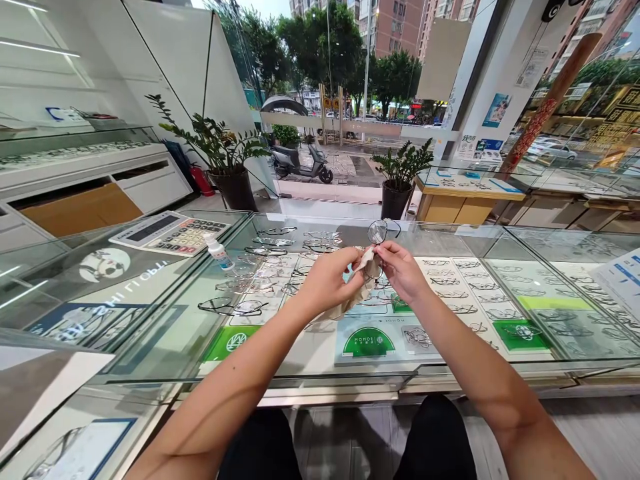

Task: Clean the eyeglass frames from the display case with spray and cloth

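Note:
Above the glass display case, both my hands meet around a pair of eyeglasses (378,232) with a thin dark frame. My left hand (331,279) is closed on a beige cloth (369,261), which is pressed against the glasses and hangs down below the fingers. The fingers of my right hand (401,272) pinch the eyeglasses from the other side. One round lens shows above the fingertips; the other is partly hidden by the cloth and hands. A small white bottle (219,253) stands on the glass to the left of my left hand.
Many glasses lie in rows inside the glass display case (300,370). Unfolded black-rimmed glasses (233,307) are at left. A large calculator (170,233) lies behind the bottle. A green-and-white tray (369,341) lies before me. Potted plants (235,190) stand beyond, near the window.

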The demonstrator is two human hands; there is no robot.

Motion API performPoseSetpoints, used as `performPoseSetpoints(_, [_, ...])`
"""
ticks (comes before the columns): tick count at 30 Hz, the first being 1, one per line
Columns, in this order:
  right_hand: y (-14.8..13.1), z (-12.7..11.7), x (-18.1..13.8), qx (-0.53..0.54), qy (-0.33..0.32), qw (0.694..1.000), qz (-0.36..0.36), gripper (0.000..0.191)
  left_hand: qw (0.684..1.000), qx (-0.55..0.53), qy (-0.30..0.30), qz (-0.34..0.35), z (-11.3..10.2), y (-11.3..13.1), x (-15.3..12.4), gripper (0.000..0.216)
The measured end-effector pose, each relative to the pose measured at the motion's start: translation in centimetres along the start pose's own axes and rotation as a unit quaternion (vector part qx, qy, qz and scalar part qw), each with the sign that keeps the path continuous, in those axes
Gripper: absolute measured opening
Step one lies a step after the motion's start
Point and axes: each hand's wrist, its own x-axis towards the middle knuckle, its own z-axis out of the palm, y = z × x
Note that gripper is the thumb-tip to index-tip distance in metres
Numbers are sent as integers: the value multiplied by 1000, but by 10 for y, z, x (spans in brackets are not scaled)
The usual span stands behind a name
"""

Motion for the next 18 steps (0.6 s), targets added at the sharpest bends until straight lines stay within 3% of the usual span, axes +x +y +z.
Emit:
performPoseSetpoints(6, [-3, -1, 0, 11, 24, 1000, -8, 40, 999, 41, -19, 23, 0, 10, -1, 13])
performPoseSetpoints(8, [-5, -1, -1, 13, 19, 1000, -4, 41, 1000, -13, -13, 14, 3, 12, -2, 15])
performPoseSetpoints(10, [-6, -1, -2, 16, 8, 1000, 1, 40, 994, -104, 24, -38, 9, 11, -2, 23])
performPoseSetpoints(13, [-7, 1, -4, 22, -14, 1000, 8, 39, 944, -287, 43, -156, 19, 9, 0, 38])
performPoseSetpoints(16, [-7, 3, -6, 23, -30, 999, 10, 38, 873, -433, -26, -221, 23, 7, 4, 63])
performPoseSetpoints(18, [-8, 4, -7, 23, -34, 999, 2, 38, 857, -456, -51, -236, 23, 7, 6, 68])
